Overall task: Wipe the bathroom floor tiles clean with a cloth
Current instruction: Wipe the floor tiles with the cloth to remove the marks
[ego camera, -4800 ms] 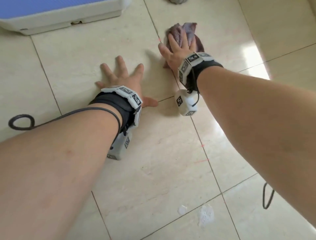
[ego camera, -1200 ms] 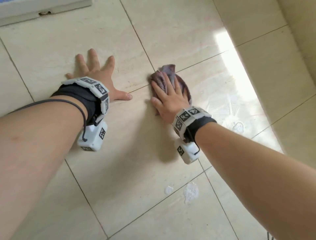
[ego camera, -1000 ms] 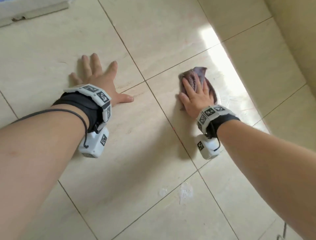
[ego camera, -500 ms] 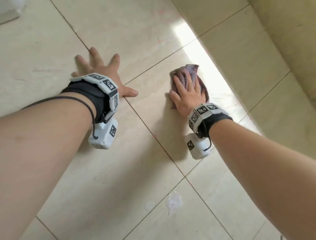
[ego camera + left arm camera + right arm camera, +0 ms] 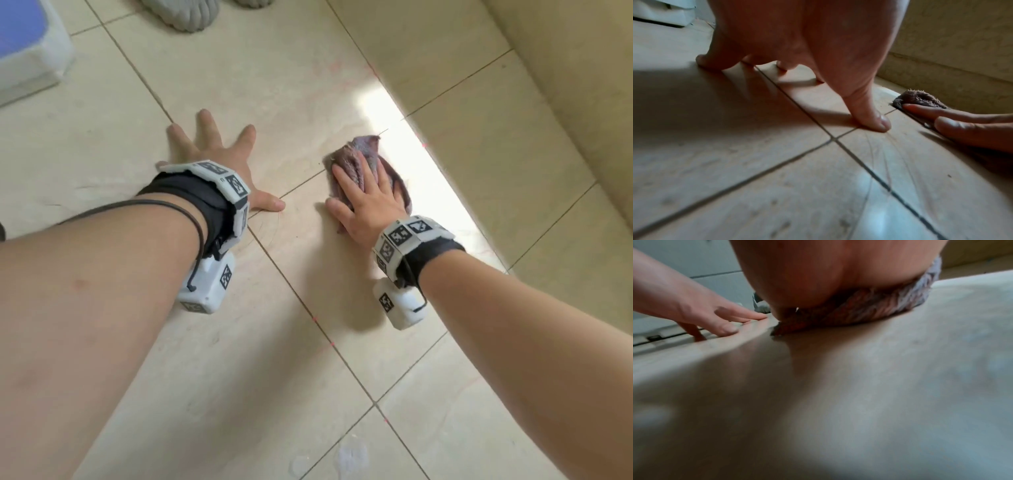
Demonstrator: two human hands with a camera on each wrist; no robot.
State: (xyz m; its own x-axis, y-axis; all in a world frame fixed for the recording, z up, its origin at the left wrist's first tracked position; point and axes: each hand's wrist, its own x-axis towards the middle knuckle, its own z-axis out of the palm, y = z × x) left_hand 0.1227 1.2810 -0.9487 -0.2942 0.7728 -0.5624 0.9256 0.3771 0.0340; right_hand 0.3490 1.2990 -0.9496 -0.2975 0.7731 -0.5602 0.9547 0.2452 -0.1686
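Floor tiles (image 5: 301, 85) filled the head view. Right hand (image 5: 368, 202) pressed flat, fingers straight, on the purple cloth (image 5: 363, 150), hiding most of it; its long axis ran away from the person. Left hand (image 5: 222, 157) lay splayed on tile, holding nothing.

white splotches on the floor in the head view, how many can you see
2, both near the bottom edge, close to a grout line: a larger splotch and a smaller, fainter one just left of it. More may lie under the arms or outside the frame.
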